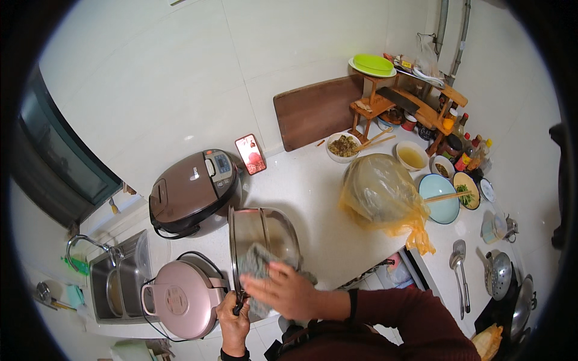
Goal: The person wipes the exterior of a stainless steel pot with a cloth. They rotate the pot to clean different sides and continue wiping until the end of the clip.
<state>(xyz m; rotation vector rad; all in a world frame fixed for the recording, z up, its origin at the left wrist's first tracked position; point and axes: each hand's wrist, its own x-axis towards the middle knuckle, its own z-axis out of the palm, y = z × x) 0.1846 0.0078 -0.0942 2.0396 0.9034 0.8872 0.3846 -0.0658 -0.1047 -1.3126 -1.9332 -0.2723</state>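
Note:
My left hand [233,320] is closed around a dark handle at the near end of a shiny metal pot [283,231]. The pot is tipped on its side at the counter's front edge, its rim toward the left. A grey cloth [256,256] is under my right hand [282,290], pressed against the pot; the fingers are slightly blurred, and part of the cloth hangs past them. Left of the pot stands a pink round electric cooker [176,299], close to my left hand. Behind it sits a brown rice cooker [189,186].
A phone [250,154] leans on the wall beside a brown cutting board [316,114]. Farther right are a bowl under a yellow plastic bag [379,186], a light blue bowl [438,201] with chopsticks, and a wooden rack [415,102]. A sink [123,283] is at left.

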